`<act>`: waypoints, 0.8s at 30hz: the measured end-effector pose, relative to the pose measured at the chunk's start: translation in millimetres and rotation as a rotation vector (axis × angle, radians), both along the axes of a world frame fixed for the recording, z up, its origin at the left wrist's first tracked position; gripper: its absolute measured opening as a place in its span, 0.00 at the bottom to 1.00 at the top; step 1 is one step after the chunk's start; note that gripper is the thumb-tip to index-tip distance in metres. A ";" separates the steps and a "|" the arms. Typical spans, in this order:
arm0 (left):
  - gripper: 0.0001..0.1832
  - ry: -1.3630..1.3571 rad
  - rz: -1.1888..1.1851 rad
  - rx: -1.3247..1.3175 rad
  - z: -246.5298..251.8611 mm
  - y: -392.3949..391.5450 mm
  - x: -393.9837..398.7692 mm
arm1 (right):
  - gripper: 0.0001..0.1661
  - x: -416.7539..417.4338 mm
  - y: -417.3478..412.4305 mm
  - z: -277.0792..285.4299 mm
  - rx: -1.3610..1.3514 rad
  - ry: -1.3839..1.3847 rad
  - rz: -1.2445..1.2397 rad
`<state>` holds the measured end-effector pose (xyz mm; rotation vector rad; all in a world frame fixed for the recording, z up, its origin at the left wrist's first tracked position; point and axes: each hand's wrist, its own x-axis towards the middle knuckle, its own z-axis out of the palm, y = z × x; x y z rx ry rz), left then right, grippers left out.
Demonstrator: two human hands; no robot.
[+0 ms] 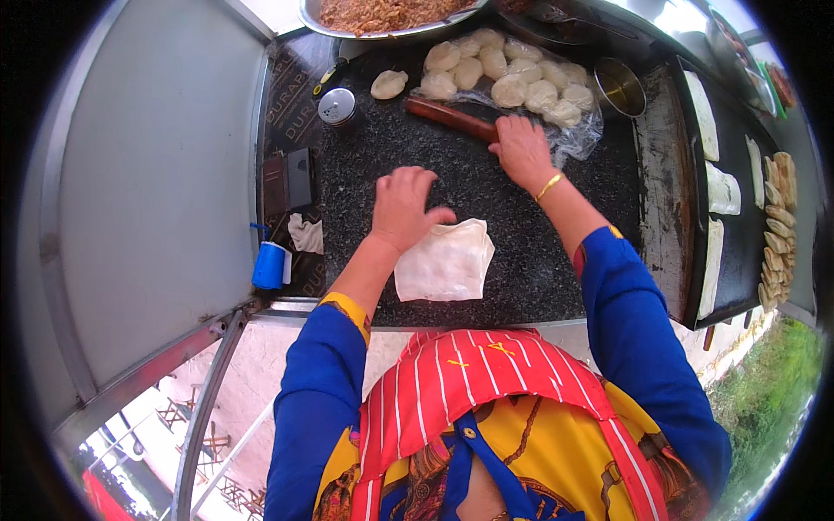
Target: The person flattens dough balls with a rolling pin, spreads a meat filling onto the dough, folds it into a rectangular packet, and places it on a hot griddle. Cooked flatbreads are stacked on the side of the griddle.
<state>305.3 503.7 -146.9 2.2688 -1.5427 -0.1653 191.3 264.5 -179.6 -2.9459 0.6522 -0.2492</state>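
A folded, flattened piece of filled-looking dough (444, 264) lies near the front edge of the dark speckled stone worktop (554, 260). Just beyond its upper left corner is my left hand (407, 205), fingers spread and holding nothing; I cannot tell whether the thumb touches the dough. My right hand (526, 153) grips one end of a reddish-brown wooden rolling pin (453, 118), which slants away to the left. Past the pin, several pale dough rounds (510, 90) rest on a clear plastic sheet (589, 133). One lone dough round (389, 84) sits to their left.
A griddle (743, 251) at right carries flat dough pieces (722, 189) and browned pieces (778, 241) along its far side. A metal bowl of reddish filling (384, 16), shaker (337, 106), knife (332, 75), metal pot (619, 88) and blue cup (271, 266) surround the worktop. A panel (156, 182) stands left.
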 end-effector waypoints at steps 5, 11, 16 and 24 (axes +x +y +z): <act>0.45 -0.208 0.012 0.166 -8.5 -0.8 1.2 | 0.22 -35.1 39.2 20.2 0.427 -0.049 -0.212; 0.40 -0.308 -0.123 0.093 -4.3 5.8 8.5 | 0.22 -88.9 86.2 39.9 0.788 -0.127 -0.442; 0.32 -0.191 0.401 -0.250 -9.6 1.2 38.9 | 0.24 -105.7 115.1 36.8 0.724 -0.104 -0.301; 0.30 -0.162 0.111 0.111 -6.8 65.7 -14.7 | 0.22 -97.6 132.2 29.2 0.549 -0.269 0.069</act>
